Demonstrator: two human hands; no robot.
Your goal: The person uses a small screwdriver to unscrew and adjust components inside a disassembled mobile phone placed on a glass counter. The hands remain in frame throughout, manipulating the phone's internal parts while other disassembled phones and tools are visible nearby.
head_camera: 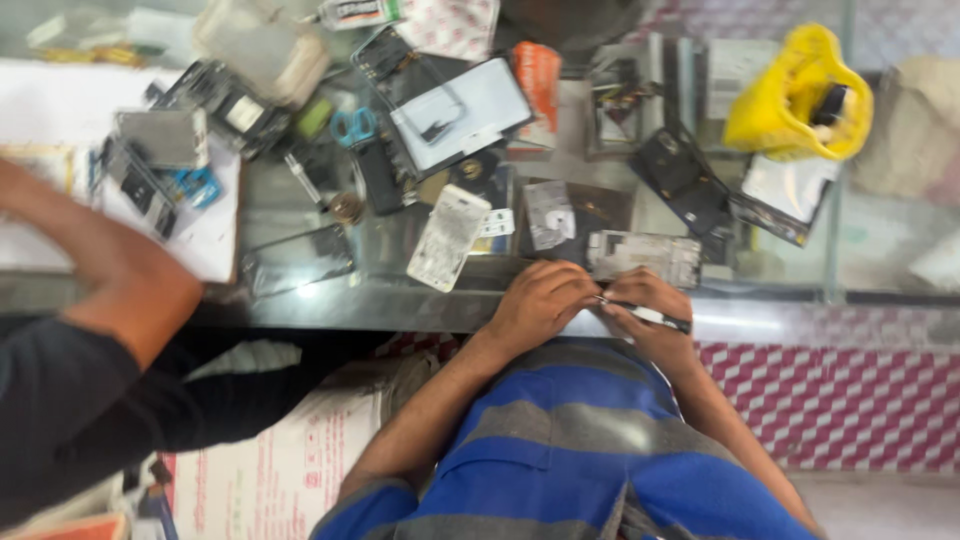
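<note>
A blue-and-grey striped shirt (590, 440) filled the bottom of the frame, worn by the person bent over a glass counter (400, 305) crowded with phone parts. Both forearms reached forward from the chest and met at the counter's near edge, elbows tucked in, apparently to steady fine work held close to the body. The left hand (540, 300) was curled, knuckles up, its fingertips pinched toward the point of a thin tool; what it gripped there was too small and blurred to tell. The right hand (650, 315) was closed around that slim black-and-white tool (650, 315), which lay across its fingers and pointed left toward the other hand. Just beyond the knuckles, a pale, bare phone frame (645, 255) lay flat on the glass, near at hand. A white phone back cover (448, 237) rested at a tilt to its left, and blue-handled scissors (352, 125) sat farther back among dark circuit boards and screens. A yellow plastic bag (800, 95) stood open at the far right of the counter. At the left edge, another person's bare arm (110, 265), coming out of a black sleeve (90, 410), stretched across toward the parts spread on white paper (60, 110), blurred in the frame.
</note>
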